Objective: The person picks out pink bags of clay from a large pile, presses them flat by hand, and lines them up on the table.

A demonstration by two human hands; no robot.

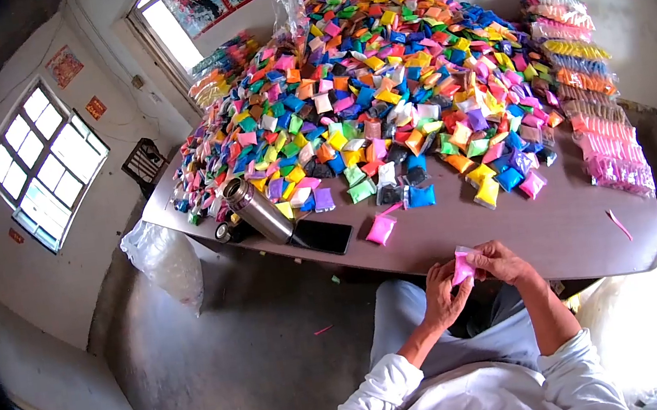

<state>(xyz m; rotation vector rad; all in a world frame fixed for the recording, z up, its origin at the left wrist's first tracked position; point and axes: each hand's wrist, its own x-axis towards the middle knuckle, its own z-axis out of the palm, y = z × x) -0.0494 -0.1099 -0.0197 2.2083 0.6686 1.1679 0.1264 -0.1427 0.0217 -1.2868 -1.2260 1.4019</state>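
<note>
A small clear packet with pink filling (pixel 461 267) is held between my two hands above my lap, close to the table's front edge. My left hand (pixel 443 296) grips it from the left and below. From the right, my right hand (pixel 502 262) pinches its upper side. On the table ahead lies another pink packet (pixel 381 229), with a thin pink strip by its top. Blue (pixel 421 196) and yellow (pixel 486 193) packets lie farther back, at the front of a big heap of colourful packets (pixel 379 82).
A steel flask (pixel 256 211) and a black phone (pixel 321 237) are at the table's left front. Stacked bundles of sorted packets (pixel 591 87) line the right side. A thin pink strip (pixel 619 225) lies near the right edge. A clear plastic bag (pixel 166 259) stands on the floor.
</note>
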